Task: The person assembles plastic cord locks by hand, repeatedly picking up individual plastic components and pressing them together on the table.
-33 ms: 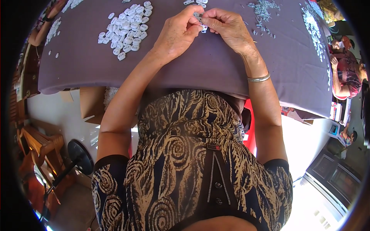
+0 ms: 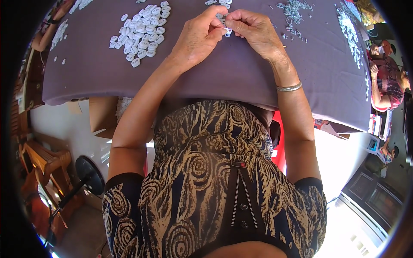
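My left hand [image 2: 193, 41] and my right hand [image 2: 254, 34] meet fingertip to fingertip over the far middle of the cloth-covered table. Left thumb and forefinger are pinched at a small white plastic piece [image 2: 228, 32], partly covered by the fingers. The right thumb presses against its bent forefinger close by; whatever lies in that pinch is too small and hidden to name. More white plastic pieces [image 2: 225, 2] lie just beyond the fingertips. Left of my hands spreads a heap of rounded white plastic pieces [image 2: 140, 34], each with dark holes. A silvery bangle [image 2: 289, 88] circles my right wrist.
Small grey metal-looking parts [image 2: 294, 12] are scattered right of my hands. Another white heap [image 2: 348, 32] lies toward the right edge of the purple-grey tablecloth [image 2: 232, 77]. A co-worker's arm [image 2: 43, 38] rests far left; another person [image 2: 387, 75] sits far right. A cardboard box [image 2: 101, 114] stands below the table.
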### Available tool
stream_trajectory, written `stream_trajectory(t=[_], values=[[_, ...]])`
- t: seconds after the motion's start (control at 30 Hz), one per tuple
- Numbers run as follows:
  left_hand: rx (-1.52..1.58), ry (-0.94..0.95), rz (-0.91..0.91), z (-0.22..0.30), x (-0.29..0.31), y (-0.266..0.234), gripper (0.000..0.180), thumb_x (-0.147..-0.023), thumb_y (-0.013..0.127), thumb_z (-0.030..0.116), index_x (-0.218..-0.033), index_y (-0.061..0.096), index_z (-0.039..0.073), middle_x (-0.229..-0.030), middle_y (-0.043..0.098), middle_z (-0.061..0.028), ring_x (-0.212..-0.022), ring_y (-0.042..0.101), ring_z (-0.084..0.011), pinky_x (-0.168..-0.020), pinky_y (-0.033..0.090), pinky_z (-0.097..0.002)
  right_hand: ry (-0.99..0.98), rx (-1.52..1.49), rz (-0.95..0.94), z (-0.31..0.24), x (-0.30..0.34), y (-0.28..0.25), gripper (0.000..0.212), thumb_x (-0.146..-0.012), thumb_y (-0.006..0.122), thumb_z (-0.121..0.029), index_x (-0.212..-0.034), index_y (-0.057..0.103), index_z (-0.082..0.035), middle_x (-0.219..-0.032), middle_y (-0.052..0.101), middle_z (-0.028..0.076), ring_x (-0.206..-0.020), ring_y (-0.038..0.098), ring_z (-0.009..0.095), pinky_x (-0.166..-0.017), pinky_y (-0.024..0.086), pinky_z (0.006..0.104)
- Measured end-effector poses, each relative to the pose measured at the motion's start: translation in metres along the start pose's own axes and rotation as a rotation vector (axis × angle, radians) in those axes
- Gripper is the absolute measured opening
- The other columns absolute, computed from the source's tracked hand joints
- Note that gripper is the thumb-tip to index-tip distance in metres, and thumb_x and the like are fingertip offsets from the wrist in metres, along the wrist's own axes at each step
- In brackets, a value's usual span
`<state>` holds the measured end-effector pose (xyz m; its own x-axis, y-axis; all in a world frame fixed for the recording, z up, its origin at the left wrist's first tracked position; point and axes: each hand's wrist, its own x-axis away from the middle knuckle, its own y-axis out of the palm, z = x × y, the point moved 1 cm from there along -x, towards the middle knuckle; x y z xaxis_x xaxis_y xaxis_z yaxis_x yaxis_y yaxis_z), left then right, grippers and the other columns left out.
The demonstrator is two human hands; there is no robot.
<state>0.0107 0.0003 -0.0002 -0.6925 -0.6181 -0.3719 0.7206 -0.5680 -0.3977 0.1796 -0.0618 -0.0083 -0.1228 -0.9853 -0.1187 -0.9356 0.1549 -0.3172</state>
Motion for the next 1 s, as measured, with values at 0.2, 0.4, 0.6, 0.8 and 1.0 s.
stream_trajectory(t=[0.2, 0.4, 0.6, 0.8, 1.0], values=[[0.045, -0.031, 0.021, 0.001, 0.001, 0.003, 0.037, -0.085, 0.053, -0.006, -0.122, 0.049, 0.002, -0.081, 0.062, -0.0096, -0.073, 0.061, -0.0149, -0.066, 0.050, -0.0280, -0.046, 0.031, -0.039, 0.002, 0.000, -0.003, 0.024, -0.092, 0.065, -0.025, -0.102, 0.068, -0.003, -0.084, 0.063, -0.004, -0.074, 0.051, 0.005, -0.069, 0.045, 0.0215], [-0.010, -0.028, 0.012, -0.001, 0.000, 0.001, 0.038, -0.086, 0.052, -0.006, -0.122, 0.049, 0.003, -0.080, 0.061, -0.0098, -0.073, 0.060, -0.0144, -0.067, 0.049, -0.0278, -0.042, 0.052, -0.042, -0.002, 0.000, -0.003, 0.023, -0.093, 0.064, -0.025, -0.102, 0.068, -0.003, -0.085, 0.062, -0.004, -0.075, 0.051, 0.005, -0.070, 0.046, 0.0219], [0.009, -0.039, -0.023, 0.002, -0.001, 0.001, 0.038, -0.086, 0.052, -0.006, -0.122, 0.049, 0.003, -0.079, 0.060, -0.0089, -0.072, 0.058, -0.0143, -0.067, 0.049, -0.0276, -0.036, 0.040, -0.058, -0.001, 0.001, -0.004, 0.022, -0.093, 0.064, -0.024, -0.101, 0.068, -0.004, -0.085, 0.063, -0.003, -0.075, 0.052, 0.005, -0.071, 0.046, 0.0221], [0.031, -0.031, 0.004, 0.000, 0.001, 0.002, 0.037, -0.086, 0.052, -0.006, -0.122, 0.049, 0.002, -0.079, 0.060, -0.0085, -0.072, 0.059, -0.0140, -0.067, 0.049, -0.0272, -0.086, -0.048, -0.082, -0.008, 0.000, -0.003, 0.009, -0.092, 0.060, -0.010, -0.092, 0.064, -0.002, -0.078, 0.059, -0.002, -0.072, 0.052, 0.006, -0.065, 0.043, 0.0226], [0.014, 0.017, 0.029, 0.001, 0.002, 0.004, 0.038, -0.085, 0.053, -0.007, -0.122, 0.049, 0.001, -0.079, 0.061, -0.0092, -0.072, 0.060, -0.0142, -0.067, 0.050, -0.0275, -0.628, -0.145, -0.176, -0.004, -0.005, -0.001, 0.012, -0.094, 0.060, -0.013, -0.093, 0.064, -0.002, -0.080, 0.059, -0.004, -0.073, 0.048, 0.004, -0.066, 0.042, 0.0208]])
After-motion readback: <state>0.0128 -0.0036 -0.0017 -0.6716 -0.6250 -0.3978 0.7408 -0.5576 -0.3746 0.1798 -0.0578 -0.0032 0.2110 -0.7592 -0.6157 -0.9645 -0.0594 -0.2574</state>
